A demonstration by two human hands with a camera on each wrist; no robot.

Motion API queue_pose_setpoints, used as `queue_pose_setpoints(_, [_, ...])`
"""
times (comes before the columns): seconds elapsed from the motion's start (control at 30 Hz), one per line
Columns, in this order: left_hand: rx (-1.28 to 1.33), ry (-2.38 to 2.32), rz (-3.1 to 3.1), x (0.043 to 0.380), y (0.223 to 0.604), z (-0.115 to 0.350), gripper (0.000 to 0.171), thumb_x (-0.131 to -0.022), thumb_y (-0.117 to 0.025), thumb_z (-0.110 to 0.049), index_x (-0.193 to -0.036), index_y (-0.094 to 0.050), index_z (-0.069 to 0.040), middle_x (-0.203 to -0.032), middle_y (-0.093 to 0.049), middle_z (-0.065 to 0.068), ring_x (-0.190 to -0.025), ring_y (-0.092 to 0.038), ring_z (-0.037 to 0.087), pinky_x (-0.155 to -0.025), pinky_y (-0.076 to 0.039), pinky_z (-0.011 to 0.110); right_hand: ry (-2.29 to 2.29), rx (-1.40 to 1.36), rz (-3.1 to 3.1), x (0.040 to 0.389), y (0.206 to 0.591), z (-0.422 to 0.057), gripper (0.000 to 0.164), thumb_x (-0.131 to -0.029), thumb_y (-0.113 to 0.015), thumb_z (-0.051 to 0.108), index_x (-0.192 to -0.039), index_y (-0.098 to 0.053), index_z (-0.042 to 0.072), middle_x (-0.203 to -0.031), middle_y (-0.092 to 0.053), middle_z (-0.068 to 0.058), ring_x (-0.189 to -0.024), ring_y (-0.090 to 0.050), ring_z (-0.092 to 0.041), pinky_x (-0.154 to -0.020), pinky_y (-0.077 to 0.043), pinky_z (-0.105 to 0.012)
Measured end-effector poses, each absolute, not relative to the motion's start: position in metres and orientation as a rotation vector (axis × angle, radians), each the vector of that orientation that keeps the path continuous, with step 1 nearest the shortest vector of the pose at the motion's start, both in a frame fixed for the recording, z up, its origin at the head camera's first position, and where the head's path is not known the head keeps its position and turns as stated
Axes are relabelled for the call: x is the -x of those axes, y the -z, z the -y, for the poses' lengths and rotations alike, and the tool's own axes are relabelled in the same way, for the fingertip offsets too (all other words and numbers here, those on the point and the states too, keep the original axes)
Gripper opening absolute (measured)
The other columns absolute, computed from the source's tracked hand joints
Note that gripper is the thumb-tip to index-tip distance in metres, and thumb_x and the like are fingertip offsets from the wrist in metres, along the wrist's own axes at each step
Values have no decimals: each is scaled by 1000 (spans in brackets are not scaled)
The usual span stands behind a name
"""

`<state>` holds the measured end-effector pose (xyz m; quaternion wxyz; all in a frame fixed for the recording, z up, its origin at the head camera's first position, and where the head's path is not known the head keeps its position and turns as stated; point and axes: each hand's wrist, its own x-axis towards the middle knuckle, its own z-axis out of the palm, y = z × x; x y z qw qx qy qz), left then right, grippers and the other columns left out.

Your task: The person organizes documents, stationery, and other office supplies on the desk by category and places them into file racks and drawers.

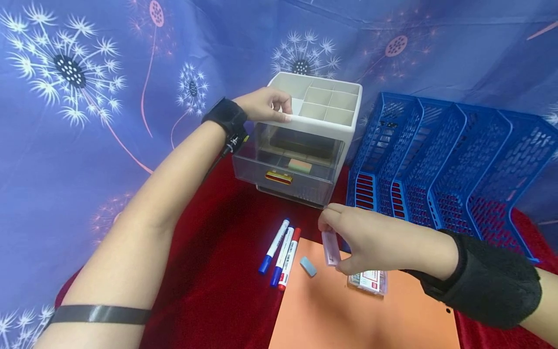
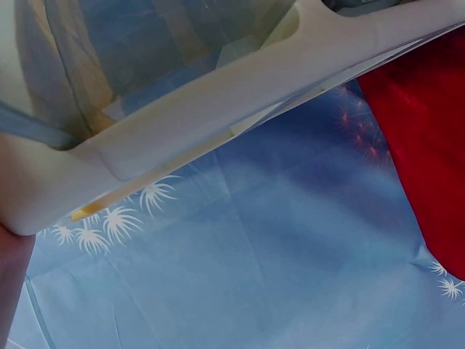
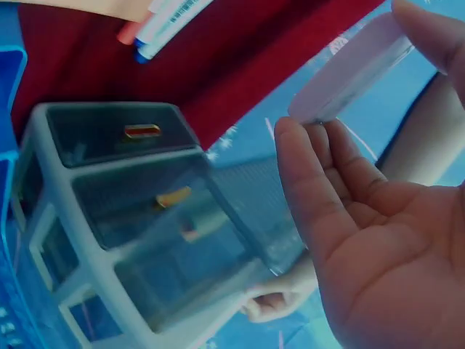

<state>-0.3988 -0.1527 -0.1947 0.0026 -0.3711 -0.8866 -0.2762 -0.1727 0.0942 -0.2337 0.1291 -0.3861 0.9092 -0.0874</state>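
My left hand grips the front left rim of a white desktop drawer organizer, thumb on the edge and fingers curled over it. One see-through drawer with a gold handle is pulled out, and a pastel block lies inside it. Between the thumb and fingertips of my right hand is a flat, pale lilac oblong piece, pinched above the orange sheet; I cannot tell its exact kind. In the right wrist view, the organizer appears beyond that hand.
Two blue-capped markers and a red-capped marker lie on the red cloth. A light blue eraser and a clear small box sit on the orange sheet. At right stands a blue file rack.
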Motion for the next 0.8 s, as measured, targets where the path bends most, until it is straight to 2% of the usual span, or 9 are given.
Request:
queue_pose_setpoints(0.2, [1168, 877, 2781, 400, 195, 154, 10, -86, -67, -14, -83, -61, -8, -68, -49, 0, -68, -43, 15, -64, -34, 26, 222, 1099, -2672, 172, 201, -83, 51, -68, -83, 21, -110, -55, 14, -101, -55, 2, -86, -53, -14, -64, -52, -25])
queue_pose_setpoints(0.4, [1181, 873, 2770, 400, 195, 155, 10, -86, -68, -15, -82, -61, -8, -66, -48, -2, -67, -43, 14, -63, -33, 26, 258, 1221, -2733, 186, 171, -79, 50, -70, -83, 19, -111, -55, 12, -102, -57, 1, -94, -56, -18, -70, -54, -30])
queue_pose_setpoints(0.6, [1166, 892, 2775, 398, 194, 155, 11, -85, -68, -15, -80, -60, -9, -67, -50, -1, -67, -44, 14, -64, -34, 26, 239, 1186, -2747, 216, 153, -71, 46, -74, -80, 19, -111, -56, 6, -99, -60, -4, -92, -57, -20, -76, -53, -36])
queue_pose_setpoints(0.8, [1168, 898, 2775, 397, 194, 155, 10, -85, -68, -14, -81, -61, -9, -68, -50, 0, -67, -44, 14, -63, -34, 26, 230, 1132, -2761, 248, 156, -63, 43, -75, -78, 18, -108, -56, 0, -95, -62, -9, -87, -56, -22, -81, -50, -41])
